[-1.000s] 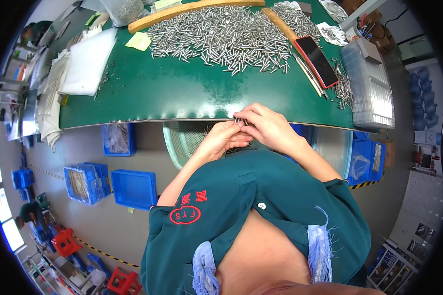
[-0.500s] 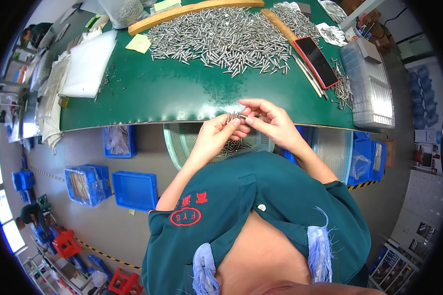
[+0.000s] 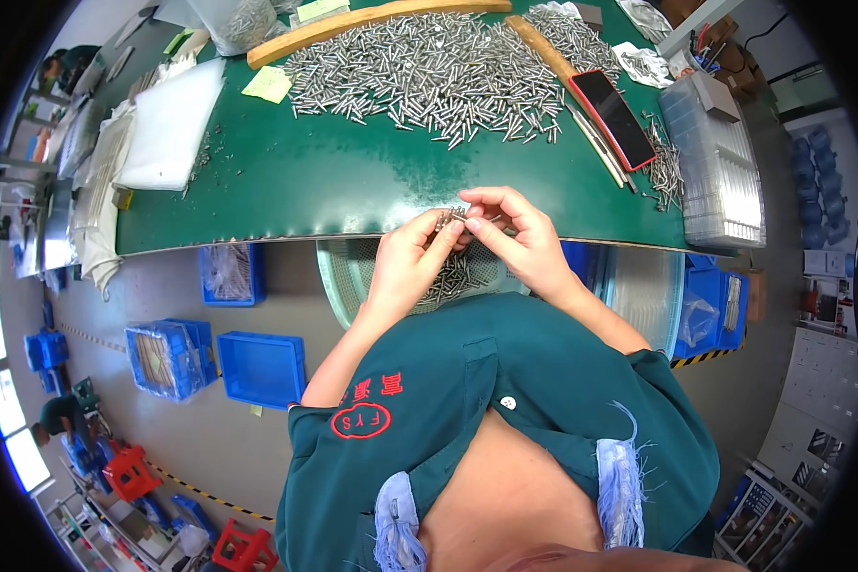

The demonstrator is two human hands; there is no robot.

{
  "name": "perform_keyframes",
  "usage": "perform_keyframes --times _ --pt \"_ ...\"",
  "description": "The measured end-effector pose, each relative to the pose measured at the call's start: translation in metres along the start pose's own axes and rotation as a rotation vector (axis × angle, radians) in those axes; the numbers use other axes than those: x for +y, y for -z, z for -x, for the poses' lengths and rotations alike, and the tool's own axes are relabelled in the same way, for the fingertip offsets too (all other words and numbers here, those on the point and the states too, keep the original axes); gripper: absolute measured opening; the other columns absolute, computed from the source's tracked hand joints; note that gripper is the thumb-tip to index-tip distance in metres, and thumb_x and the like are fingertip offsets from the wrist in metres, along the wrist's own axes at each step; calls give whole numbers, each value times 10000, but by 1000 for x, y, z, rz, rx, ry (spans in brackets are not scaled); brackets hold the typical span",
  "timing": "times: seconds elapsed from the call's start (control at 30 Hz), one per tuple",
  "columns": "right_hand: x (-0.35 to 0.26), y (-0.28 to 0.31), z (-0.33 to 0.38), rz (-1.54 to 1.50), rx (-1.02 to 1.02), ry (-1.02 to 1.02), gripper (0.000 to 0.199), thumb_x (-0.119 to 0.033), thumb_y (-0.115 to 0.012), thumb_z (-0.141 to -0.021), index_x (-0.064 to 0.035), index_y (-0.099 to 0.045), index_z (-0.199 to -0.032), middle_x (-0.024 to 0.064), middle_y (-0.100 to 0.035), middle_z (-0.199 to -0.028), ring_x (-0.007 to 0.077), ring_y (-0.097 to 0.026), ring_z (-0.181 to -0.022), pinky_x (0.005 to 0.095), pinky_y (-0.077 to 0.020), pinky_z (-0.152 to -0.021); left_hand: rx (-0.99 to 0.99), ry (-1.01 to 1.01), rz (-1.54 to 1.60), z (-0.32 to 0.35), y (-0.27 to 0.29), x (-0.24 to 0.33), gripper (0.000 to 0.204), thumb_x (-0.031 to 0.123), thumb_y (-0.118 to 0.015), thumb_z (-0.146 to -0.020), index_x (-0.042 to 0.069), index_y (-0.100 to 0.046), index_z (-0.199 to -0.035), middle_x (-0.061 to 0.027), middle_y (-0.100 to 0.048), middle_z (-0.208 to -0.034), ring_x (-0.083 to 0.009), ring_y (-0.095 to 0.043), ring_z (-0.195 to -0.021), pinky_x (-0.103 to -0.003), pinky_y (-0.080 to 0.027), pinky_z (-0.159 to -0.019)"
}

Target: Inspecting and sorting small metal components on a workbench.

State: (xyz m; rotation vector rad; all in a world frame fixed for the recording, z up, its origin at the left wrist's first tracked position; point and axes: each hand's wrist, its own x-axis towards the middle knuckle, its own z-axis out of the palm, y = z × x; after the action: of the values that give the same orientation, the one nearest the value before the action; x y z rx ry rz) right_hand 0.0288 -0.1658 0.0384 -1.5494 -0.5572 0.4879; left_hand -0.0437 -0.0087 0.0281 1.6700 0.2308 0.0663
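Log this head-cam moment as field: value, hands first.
left hand: holds a small bunch of metal pins
right hand: fingertips at that bunch; own grip unclear
below table edge: pale green basket with more pins
table: green top, large pin heap at far side
heap borders: two wooden strips
table right: red-edged phone, clear plastic boxes
table left: white sheets
floor left: blue crates

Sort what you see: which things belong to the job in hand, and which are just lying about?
Seem to belong:
left hand, holding small metal pins
right hand, at those pins
heap of similar pins on the table
green basket with pins inside

Seem just lying about:
red-edged phone
yellow paper note
white sheets
open blue crate
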Motion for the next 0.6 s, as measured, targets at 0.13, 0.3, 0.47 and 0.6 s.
perform_keyframes --times 0.13,0.3,0.47,0.6 --pt "-1 1 -1 135 15 42 269 -124 -604 -909 -48 -602 -1167 47 -607 -994 85 -595 -874 225 -490 -720 42 -35 -57 2 0 4 213 173 -596 -917 26 -653 -1060 -99 -698 -865 -154 -687 -788 -277 -527 -691" --pt "2 0 -1 89 14 38 270 -130 -602 -910 -51 -616 -1168 48 -615 -992 93 -602 -866 228 -490 -706 52 -102 -143 2 1 5 210 179 -602 -913 27 -653 -1049 -112 -690 -866 -194 -694 -792 -290 -527 -682" --pt "1 1 -3 113 -10 57 253 -125 -602 -908 -46 -637 -1146 56 -609 -979 107 -611 -870 239 -503 -717 42 -95 -166 2 2 6 207 180 -603 -909 27 -651 -1040 -123 -684 -871 -213 -690 -780 -304 -522 -673" --pt "-2 1 -2 70 -66 -9 220 -77 -620 -892 -14 -645 -1102 52 -597 -1024 106 -598 -924 235 -487 -758 14 -153 -295 0 6 4 194 177 -603 -896 26 -647 -1010 -152 -670 -880 -285 -672 -761 -352 -515 -668"
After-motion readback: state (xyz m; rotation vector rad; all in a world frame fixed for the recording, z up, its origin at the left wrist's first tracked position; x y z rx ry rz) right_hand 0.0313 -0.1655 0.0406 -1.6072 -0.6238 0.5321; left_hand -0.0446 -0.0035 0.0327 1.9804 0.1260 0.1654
